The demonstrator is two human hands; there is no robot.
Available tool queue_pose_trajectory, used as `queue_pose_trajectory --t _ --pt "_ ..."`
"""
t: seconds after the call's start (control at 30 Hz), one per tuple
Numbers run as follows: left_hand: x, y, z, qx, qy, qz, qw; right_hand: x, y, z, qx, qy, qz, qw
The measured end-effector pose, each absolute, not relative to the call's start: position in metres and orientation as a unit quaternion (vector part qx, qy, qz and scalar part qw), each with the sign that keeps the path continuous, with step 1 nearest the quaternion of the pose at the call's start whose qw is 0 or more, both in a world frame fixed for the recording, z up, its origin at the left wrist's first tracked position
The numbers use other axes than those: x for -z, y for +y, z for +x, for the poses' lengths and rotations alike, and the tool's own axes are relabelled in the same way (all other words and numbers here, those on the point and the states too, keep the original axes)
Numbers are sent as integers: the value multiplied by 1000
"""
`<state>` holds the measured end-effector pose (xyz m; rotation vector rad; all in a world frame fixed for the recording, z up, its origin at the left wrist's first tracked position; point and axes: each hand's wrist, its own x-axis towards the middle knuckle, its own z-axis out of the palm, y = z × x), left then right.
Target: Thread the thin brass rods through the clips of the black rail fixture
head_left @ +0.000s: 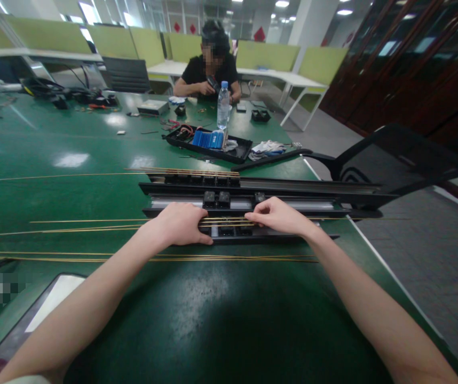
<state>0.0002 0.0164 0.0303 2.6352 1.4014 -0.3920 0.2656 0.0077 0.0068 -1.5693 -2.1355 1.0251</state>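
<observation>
My left hand (181, 224) is closed over the left part of the nearest black rail (269, 240), its thumb along the front edge and its fingers on the far side. Thin brass rods (229, 222) run lengthwise above this rail and pass under both hands. My right hand (277, 216) pinches with thumb and index finger at the rods, right of the middle; the exact hold at the fingertips is too small to tell. Small black blocks (243, 231) sit in the rail between my hands. Behind it lies a second rail (181, 204) with several black blocks (224, 199).
More brass rods (213, 258) lie in front on the green table (197, 309). Behind the rails are a black tray (237, 152) with a blue item, a water bottle (223, 106) and gloves (269, 149). A person (208, 64) sits opposite. An office chair (405, 160) stands right.
</observation>
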Motion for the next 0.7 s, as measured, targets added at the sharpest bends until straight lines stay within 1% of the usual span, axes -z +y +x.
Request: queue_pose_trajectory --t 0.37,0.7 --pt "-28 17 -1 121 464 875 64 -8 8 268 -352 -745 -550 138" --pt "-29 17 -1 131 471 869 72 -18 9 276 -373 -741 -549 105"
